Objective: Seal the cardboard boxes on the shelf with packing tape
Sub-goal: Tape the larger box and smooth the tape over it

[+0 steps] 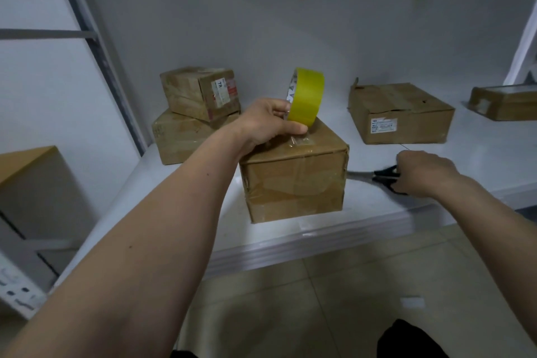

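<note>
Your forearms are bare, with no sleeves, gloves, watch or rings; dark clothing shows at the bottom edge.

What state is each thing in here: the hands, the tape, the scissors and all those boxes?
left hand: grips the tape roll
tape roll: upright on the front box, a strip run down onto its top
front box: closed, taped
right hand: curled on the scissors
scissors: lying on the shelf
stacked boxes: closed
flat box: closed, top dented
far right box: partly out of view
</note>
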The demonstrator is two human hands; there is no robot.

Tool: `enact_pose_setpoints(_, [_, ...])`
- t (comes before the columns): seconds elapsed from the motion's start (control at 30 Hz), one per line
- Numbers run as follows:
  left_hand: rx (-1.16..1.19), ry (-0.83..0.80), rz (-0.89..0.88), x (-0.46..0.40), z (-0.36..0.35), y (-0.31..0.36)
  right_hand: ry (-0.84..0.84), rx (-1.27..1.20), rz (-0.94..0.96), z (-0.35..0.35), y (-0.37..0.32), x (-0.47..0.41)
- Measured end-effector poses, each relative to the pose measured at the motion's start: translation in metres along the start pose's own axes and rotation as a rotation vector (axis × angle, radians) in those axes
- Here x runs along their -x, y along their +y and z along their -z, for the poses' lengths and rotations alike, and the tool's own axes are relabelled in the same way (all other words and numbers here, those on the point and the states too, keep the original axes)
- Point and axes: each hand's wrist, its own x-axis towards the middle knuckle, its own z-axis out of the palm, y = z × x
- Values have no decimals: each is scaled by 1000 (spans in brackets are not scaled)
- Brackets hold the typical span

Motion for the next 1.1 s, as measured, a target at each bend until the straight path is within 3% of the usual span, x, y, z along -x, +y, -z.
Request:
enact_pose_setpoints(0.07, [72, 6, -15, 0, 0, -3, 57, -336, -30, 3, 14, -7])
enact_pose_setpoints(0.13, [160, 7, -37, 1, 0, -6, 46, -832, -2, 11, 22, -4])
enact_pose_setpoints(0.2, [205, -4, -48, 1, 1, -8, -13, -1063, 115, 18, 22, 2])
enact_pose_setpoints(0.3, [235, -11, -43, -2, -1, -6, -136, -1008, 309, 32, 14, 13])
enact_pose_setpoints(0.43, [317, -27, -7, -9, -3, -7, -287, -763, 409, 62, 17, 8])
enact_pose_setpoints(0.67, [271, -38, -22, -10, -2, -11, -333, -542, 467, 90, 11, -20])
enact_pose_setpoints(1.1, [316, 17, -51, -16, -4, -16, -385, -485, 548, 106, -24, -42])
